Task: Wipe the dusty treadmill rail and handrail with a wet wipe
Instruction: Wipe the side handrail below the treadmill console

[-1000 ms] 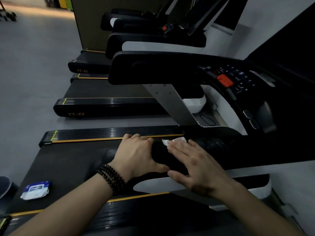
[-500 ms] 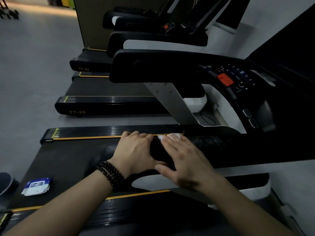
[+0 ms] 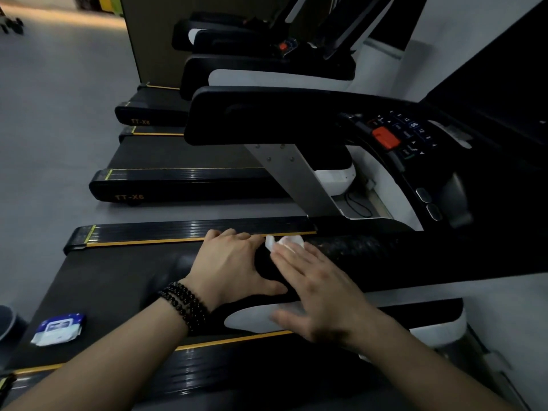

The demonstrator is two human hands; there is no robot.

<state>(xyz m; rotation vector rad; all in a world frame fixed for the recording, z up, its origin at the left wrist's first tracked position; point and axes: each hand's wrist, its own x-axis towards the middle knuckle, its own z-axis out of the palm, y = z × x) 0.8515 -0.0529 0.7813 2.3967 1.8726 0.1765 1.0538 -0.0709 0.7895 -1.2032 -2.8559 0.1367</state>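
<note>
Black moulded plastic fills most of the frame: the treadmill (image 3: 124, 280) I stand on runs from lower left toward the right, its belt matt and faintly grainy, its ribbed side rail (image 3: 189, 229) glossy with a thin yellow stripe along the inner edge. Across the centre lies the handrail (image 3: 355, 250), a thick rounded bar, and to the right of my hands its surface looks speckled grey, which I take for dust not yet reached. Above it the console (image 3: 397, 134) curves away at upper right with small buttons and one orange-red key.

My left hand (image 3: 234, 262) lies over the bar at centre frame, fingers curled over the far side and thumb on the near side; I judge it is there to brace me while the other hand works. Its grip is wrapped loosely on the handrail. My right hand (image 3: 323, 289) is flat, fingers spread and pressed down, so the palm pushes the wet wipe (image 3: 284, 242) against the bar, not pinching it. Only a crumpled white edge of the wipe shows past my fingertips, soft and thin, at centre frame.

At lower left the blue-and-white wipe packet (image 3: 59, 329) rests on the belt, well apart from my hands. Dark beads (image 3: 184, 304) ring my left wrist.
</note>
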